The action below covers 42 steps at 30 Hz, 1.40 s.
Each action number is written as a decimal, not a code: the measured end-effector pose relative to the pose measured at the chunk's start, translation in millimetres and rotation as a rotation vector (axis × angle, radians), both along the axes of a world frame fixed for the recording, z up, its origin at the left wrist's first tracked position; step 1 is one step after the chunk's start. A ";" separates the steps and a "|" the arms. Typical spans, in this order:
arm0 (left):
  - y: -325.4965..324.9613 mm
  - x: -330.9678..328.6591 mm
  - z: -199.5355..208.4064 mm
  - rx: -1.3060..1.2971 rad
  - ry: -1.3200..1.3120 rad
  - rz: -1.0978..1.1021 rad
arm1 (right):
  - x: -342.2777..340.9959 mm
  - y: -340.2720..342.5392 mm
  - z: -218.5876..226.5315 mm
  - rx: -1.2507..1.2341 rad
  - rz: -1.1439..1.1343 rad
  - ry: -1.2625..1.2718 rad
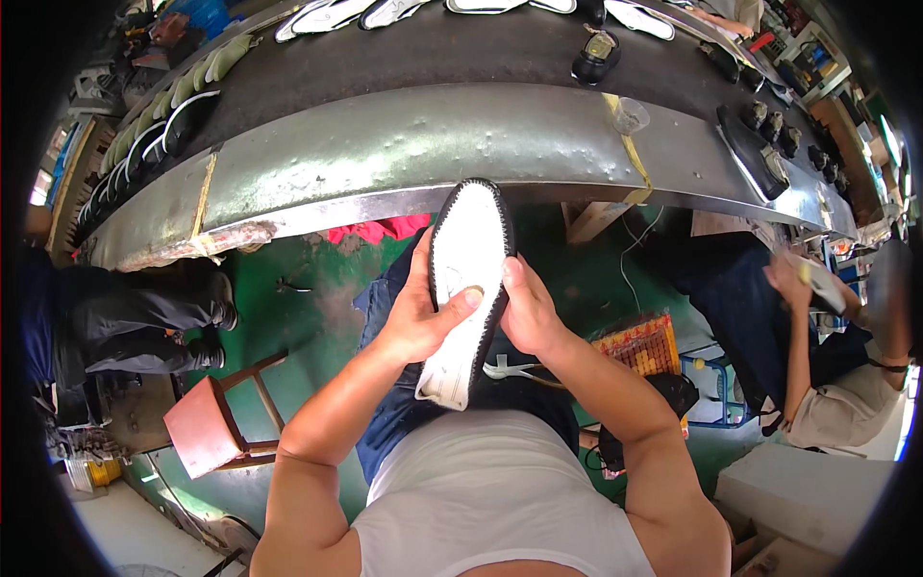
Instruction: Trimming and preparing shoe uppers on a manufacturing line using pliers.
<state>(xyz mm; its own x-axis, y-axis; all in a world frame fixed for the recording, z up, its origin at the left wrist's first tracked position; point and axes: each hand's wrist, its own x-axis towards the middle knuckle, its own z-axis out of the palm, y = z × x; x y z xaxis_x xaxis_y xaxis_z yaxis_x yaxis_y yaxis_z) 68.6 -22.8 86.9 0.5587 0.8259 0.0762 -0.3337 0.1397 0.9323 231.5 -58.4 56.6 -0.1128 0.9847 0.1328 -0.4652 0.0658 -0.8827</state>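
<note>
Both my hands hold a shoe (469, 236) above my lap, its white underside turned up toward me. A black, crimped edge runs round the white face, and the toe end points away, close to the metal edge of the bench. My left hand (423, 313) grips the left side, with its thumb lying across the white underside. Along the opposite side my right hand (529, 313) is closed on the black edge, its thumb pointing up. The fingers beneath the shoe are hidden.
A conveyor-like bench (404, 135) with a metal rim curves ahead, bearing white-soled shoes and a black shoe (596, 58). Shoes line its left end; a black one (750, 149) lies right. A stool (207, 428) stands left. A co-worker (817, 375) sits right; another person's legs (144, 313) show left.
</note>
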 end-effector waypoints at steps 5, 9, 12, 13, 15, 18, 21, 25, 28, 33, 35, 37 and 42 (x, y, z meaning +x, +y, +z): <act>-8.0 2.2 1.3 0.148 0.153 0.080 | 5.6 0.7 -3.8 0.009 -0.068 -0.224; -12.6 1.9 1.8 0.230 0.250 0.121 | 8.3 -3.6 8.7 0.025 -0.220 -0.686; -9.4 -2.1 0.9 0.314 0.359 0.157 | 8.3 -0.1 18.3 -0.034 -0.216 -0.920; -8.4 -3.1 1.4 0.347 0.409 0.168 | 8.2 2.2 20.1 -0.051 -0.217 -1.009; -9.0 -1.0 -9.5 0.255 0.299 0.187 | 5.1 4.1 27.5 0.011 -0.229 -0.985; -7.2 3.3 -20.8 0.079 0.119 0.225 | 4.8 11.7 28.9 0.125 -0.204 -0.797; -4.3 3.7 -20.1 -0.057 -0.027 0.219 | 4.9 19.4 28.1 0.134 -0.073 -0.371; -5.2 4.0 -21.5 0.002 -0.046 0.231 | 5.3 15.0 32.3 0.180 -0.043 -0.394; -6.4 5.4 -24.8 0.124 0.001 0.267 | 2.4 8.9 38.2 0.184 -0.157 -0.709; 3.7 1.6 -21.4 0.178 0.015 0.263 | 9.4 10.7 50.9 0.184 -0.077 -0.834; 9.0 1.1 -13.2 0.031 -0.078 0.276 | 11.2 14.1 39.1 0.174 -0.065 -0.480; 18.1 4.1 -1.4 -0.040 -0.215 0.309 | 17.2 12.2 2.5 0.116 -0.247 -0.293; 45.2 9.5 25.0 -0.065 -0.482 0.272 | 17.5 7.5 7.0 -0.275 0.455 0.311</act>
